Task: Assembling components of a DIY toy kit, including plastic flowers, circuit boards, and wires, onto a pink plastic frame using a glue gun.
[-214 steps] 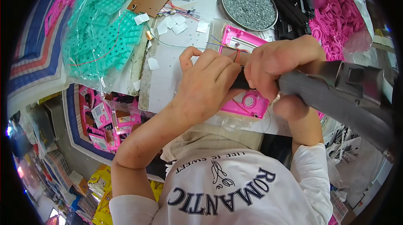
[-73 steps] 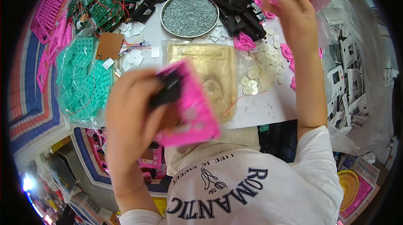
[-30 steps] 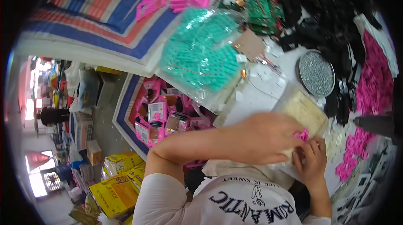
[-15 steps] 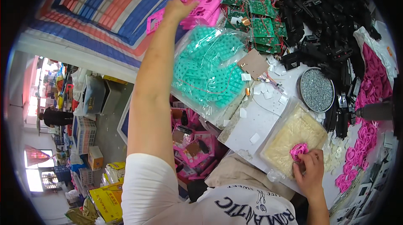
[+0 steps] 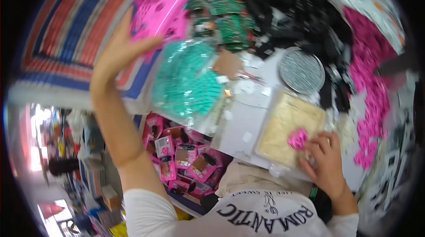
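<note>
My left hand (image 5: 116, 53) is raised at the upper left, its thumb stretched out along the lower side of a thin, bright pink plastic casing (image 5: 164, 4) with cutouts. The fingers go up its left edge and are partly hidden behind it; the hand grips the casing at that edge. Further pink casings lie behind and below it. My right hand (image 5: 325, 159) rests at the right on a pale yellow stack in clear plastic (image 5: 276, 133), fingers bent and apart, thumb spread from them. Close to its fingertips lies a small bundle of pink rings (image 5: 298, 138). Motion blurs the picture.
A clear bag of teal keypads (image 5: 188, 80) lies beside green circuit boards (image 5: 230, 18). Behind are heaped black parts (image 5: 296, 2) and a round tin of small metal pieces (image 5: 302, 70). Pink rings (image 5: 372, 104) pile up at right. Pink assembled units (image 5: 186, 153) fill a bin below the table.
My left hand has moved left and lifted a pink casing off the others. The view has turned and shifted. My right hand stays by the pink rings.
</note>
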A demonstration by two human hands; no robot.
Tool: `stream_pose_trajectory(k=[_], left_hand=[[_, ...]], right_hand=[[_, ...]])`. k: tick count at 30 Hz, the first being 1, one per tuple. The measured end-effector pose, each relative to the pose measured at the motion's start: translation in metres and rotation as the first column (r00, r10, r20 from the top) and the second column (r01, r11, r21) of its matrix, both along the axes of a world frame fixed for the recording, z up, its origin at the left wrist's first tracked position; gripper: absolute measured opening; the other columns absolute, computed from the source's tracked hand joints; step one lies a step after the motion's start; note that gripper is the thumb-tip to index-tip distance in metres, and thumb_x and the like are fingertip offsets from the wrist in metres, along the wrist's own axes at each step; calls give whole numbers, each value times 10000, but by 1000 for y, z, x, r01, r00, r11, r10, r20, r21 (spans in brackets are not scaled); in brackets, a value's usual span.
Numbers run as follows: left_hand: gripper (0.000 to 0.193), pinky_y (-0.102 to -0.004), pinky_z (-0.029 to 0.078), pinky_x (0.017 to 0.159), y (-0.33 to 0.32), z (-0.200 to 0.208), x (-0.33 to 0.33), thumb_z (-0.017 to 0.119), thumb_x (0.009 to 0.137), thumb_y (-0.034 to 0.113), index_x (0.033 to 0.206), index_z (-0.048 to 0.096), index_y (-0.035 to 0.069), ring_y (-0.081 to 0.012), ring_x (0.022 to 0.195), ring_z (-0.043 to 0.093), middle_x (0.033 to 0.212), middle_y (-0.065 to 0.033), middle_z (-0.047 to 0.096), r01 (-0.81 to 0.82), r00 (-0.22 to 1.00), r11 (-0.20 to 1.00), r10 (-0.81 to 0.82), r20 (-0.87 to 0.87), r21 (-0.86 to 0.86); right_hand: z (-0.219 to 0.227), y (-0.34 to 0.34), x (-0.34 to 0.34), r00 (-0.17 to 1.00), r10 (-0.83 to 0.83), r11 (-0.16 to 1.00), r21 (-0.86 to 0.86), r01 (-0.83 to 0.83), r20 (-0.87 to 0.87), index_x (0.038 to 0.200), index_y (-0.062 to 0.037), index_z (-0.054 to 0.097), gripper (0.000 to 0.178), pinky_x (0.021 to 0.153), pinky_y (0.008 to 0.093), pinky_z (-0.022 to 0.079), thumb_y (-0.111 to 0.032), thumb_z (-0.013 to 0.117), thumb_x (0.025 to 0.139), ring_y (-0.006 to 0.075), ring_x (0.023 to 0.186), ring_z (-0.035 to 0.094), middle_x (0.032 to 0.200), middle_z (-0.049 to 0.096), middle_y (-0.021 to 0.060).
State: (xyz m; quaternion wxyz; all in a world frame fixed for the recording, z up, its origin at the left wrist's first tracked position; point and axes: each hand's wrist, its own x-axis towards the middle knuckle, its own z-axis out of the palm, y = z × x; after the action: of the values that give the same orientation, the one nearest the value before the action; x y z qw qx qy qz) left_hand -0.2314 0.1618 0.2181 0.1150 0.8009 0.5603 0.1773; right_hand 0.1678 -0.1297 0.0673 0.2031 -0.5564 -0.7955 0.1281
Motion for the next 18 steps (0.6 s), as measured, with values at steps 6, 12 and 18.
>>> stream_pose_trajectory(k=[6,12,18], left_hand=[[1412,-481,187,1245,-192,-111,127,913,560,439,1617,114,-49,-354,1551,195,1665,-257,193,329,932,934,-297,209,-141],[514,-285,538,690,-240,-173,175,542,1051,129,1528,387,20,-189,924,696,1142,-113,673,480,435,727,289,853,-491],[360,-224,357,557,-230,-171,161,555,1052,168,1386,515,37,-89,672,488,986,-20,617,311,428,811,347,835,-496]], right_hand=[[-3,-12,-7,406,-284,873,-410,-266,-869,1328,-2,566,546,912,343,517,-290,779,916,220,1116,607,1222,654,88],[-26,-41,20,31,-446,833,-428,-350,-895,1324,-24,594,420,771,307,566,-268,687,995,130,916,669,1050,705,52],[39,-99,178,732,-681,687,-345,640,1,1279,-38,663,504,875,372,555,-265,771,843,280,1007,703,1121,744,144]])
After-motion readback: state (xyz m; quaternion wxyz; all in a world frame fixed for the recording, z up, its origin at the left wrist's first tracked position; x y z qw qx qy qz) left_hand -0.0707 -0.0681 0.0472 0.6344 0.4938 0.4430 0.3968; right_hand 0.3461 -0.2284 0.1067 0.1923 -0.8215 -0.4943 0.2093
